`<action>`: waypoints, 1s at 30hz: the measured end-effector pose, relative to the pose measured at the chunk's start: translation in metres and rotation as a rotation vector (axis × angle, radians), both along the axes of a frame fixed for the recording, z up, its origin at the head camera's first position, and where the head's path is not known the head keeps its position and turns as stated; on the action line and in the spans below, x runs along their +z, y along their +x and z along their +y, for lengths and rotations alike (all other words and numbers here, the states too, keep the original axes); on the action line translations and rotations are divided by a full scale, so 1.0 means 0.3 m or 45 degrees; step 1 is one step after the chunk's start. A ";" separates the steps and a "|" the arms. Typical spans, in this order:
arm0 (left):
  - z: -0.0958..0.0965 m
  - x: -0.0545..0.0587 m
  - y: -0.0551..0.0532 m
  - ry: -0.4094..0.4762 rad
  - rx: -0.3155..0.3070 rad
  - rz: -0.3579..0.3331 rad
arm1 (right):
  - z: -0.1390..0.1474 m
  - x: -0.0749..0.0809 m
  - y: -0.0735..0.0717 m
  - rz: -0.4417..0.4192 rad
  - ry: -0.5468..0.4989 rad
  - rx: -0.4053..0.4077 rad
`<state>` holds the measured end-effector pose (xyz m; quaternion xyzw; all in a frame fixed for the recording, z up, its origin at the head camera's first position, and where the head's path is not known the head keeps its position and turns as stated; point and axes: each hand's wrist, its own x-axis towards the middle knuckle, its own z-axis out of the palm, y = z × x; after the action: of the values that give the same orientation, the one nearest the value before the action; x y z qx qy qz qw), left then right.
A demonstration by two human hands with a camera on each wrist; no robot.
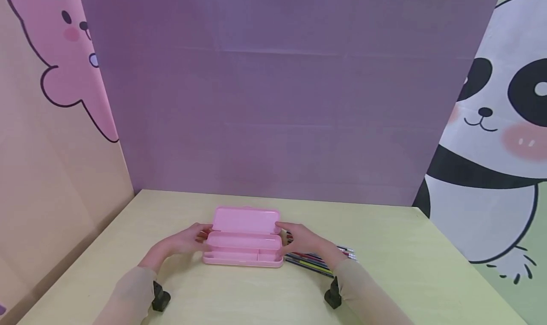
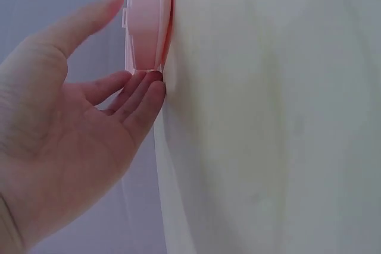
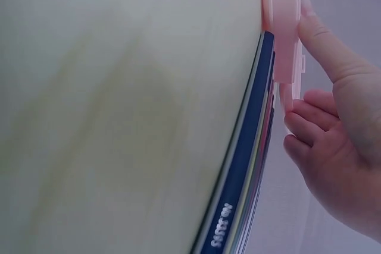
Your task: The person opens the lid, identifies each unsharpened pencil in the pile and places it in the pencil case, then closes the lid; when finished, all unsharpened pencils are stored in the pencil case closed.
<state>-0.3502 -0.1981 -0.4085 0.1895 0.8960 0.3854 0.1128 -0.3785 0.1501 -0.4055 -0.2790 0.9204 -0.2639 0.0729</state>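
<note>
Head view, from the left: a pink cartoon figure on the wall, well beyond and to the left of my left hand. My left sleeve comes up from below, a black wrist mount on its inner side. My left hand is at the left end of the pink pencil case, fingers extended and relaxed, thumb spread away from them. Left wrist view: fingertips reach the end of the case; whether the thumb meets it, I cannot tell. No grasp seen on this side.

Between my hands, the case lies opened on the pale wooden table. Its lid is folded back on the side away from me; the tray is nearer me, with a short divider towards my right hand. Behind, beyond both hands, hangs a purple backdrop.

My right hand is at the right end of the case, thumb and fingers spread apart; the thumb is at the tray, a finger by the lid's corner. Under and beside this hand lie several pencils, just beside the case; one is dark blue with white lettering. Further right, well past my right hand: a cartoon panda.
</note>
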 end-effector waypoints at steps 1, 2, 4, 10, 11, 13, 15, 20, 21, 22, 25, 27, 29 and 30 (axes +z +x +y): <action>-0.001 -0.002 -0.004 0.006 0.005 0.014 | 0.000 0.000 -0.001 -0.001 0.007 0.001; -0.003 -0.003 -0.009 0.015 0.009 0.027 | 0.000 -0.002 -0.002 -0.008 0.009 0.001; -0.005 -0.005 -0.019 0.034 0.002 0.044 | 0.000 -0.003 -0.004 -0.014 0.007 0.003; -0.018 -0.013 -0.045 0.042 -0.070 0.081 | 0.002 -0.005 -0.009 -0.052 0.012 -0.022; -0.022 -0.015 -0.047 0.049 -0.084 0.077 | 0.003 -0.005 -0.009 -0.057 0.013 -0.022; -0.031 -0.019 -0.052 0.066 -0.107 0.052 | 0.004 -0.005 -0.011 -0.060 0.013 -0.013; -0.039 -0.021 -0.056 0.088 -0.139 0.028 | 0.005 -0.004 -0.012 -0.065 0.019 -0.007; -0.052 -0.017 -0.059 0.123 -0.148 -0.015 | 0.005 0.004 -0.010 -0.064 0.016 0.003; -0.052 -0.016 -0.059 0.126 -0.140 -0.022 | 0.005 0.006 -0.009 -0.063 0.011 0.001; -0.051 -0.016 -0.060 0.127 -0.132 -0.029 | 0.006 0.007 -0.009 -0.061 0.004 -0.001; -0.048 -0.015 -0.059 0.122 -0.120 -0.037 | 0.006 0.004 -0.007 -0.061 -0.005 -0.006; -0.047 -0.015 -0.056 0.117 -0.119 -0.039 | 0.006 -0.001 -0.006 -0.059 -0.019 -0.010; -0.045 -0.017 -0.053 0.110 -0.115 -0.044 | 0.005 -0.006 -0.003 -0.063 -0.029 -0.015; -0.045 -0.016 -0.050 0.108 -0.108 -0.051 | 0.004 -0.008 -0.003 -0.067 -0.033 -0.017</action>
<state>-0.3653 -0.2116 -0.4133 0.2241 0.8675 0.4217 0.1389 -0.3793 0.1514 -0.4078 -0.2668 0.9166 -0.2835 0.0915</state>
